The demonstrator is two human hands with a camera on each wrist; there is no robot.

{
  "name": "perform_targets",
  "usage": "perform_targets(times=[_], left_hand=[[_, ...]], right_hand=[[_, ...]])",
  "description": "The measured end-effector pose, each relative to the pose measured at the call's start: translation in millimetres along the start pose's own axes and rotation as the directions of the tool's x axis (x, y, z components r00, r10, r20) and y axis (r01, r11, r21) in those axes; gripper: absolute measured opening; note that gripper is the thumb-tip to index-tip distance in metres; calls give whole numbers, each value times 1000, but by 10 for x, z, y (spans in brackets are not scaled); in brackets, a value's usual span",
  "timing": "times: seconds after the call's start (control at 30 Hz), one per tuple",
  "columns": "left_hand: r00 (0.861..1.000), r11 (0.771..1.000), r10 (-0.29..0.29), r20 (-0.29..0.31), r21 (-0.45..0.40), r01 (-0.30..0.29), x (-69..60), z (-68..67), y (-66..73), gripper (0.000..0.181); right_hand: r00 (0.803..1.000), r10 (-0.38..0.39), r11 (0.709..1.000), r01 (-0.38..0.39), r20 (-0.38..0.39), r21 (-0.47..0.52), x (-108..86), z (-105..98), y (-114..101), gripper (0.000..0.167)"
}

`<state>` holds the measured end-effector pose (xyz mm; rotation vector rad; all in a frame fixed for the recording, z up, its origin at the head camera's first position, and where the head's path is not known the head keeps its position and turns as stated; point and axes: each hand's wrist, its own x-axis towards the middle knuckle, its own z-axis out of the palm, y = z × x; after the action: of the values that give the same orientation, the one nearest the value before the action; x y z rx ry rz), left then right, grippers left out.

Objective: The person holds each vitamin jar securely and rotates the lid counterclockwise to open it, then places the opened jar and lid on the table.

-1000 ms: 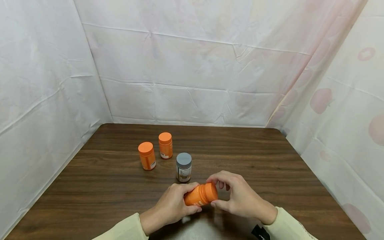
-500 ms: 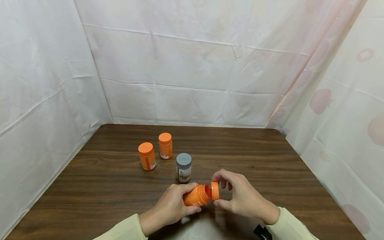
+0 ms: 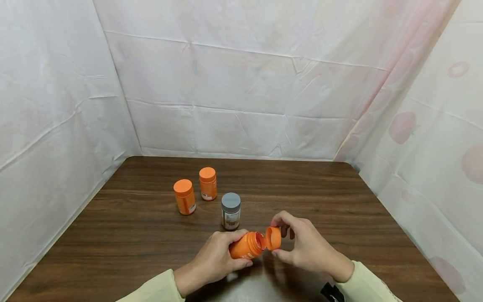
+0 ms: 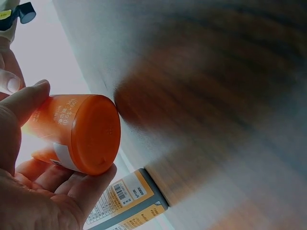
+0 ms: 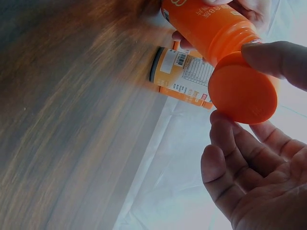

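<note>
An orange pill bottle (image 3: 244, 246) lies tilted in my left hand (image 3: 215, 256), its open mouth facing right. In the left wrist view, thumb and fingers wrap the bottle (image 4: 96, 134) near its base. My right hand (image 3: 307, 247) pinches the orange cap (image 3: 273, 238) by its rim, right beside the bottle's mouth, with the hollow underside turned toward the bottle. The right wrist view has the cap's flat top (image 5: 243, 88) between thumb and fingers. Whether the cap still touches the bottle's rim I cannot tell. What the bottle contains is hard to make out.
Just beyond my left hand a bottle with a grey cap (image 3: 231, 211) stands upright. Two capped orange bottles, one nearer (image 3: 185, 197) and one farther (image 3: 208, 183), stand to its left. White sheets (image 3: 234, 84) enclose the brown wooden table (image 3: 294, 184).
The cap came off the bottle's mouth and moved slightly right with my right hand, then tipped so its hollow inside shows. My left hand and the bottle barely moved.
</note>
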<state>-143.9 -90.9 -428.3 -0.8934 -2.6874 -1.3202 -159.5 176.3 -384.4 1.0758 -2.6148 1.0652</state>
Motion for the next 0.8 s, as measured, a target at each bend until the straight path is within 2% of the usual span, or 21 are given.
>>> perform_targets(times=[0.23,0.63,0.8], left_hand=[[1000,1000,-4,-4,-15,4,-1,-10,8,47],[1000,999,10,-16,-32,-10,-11,-21,20,47],[1000,999,12,-25,-35,-13,-12,-21,23,47]], right_hand=[[1000,-1,1000,2,-8,19,-16,-10,15,58],[997,-23,999,25,-74,21,-41,0,31,53],[994,-22,1000,22,-104,-7,-51,11,40,54]])
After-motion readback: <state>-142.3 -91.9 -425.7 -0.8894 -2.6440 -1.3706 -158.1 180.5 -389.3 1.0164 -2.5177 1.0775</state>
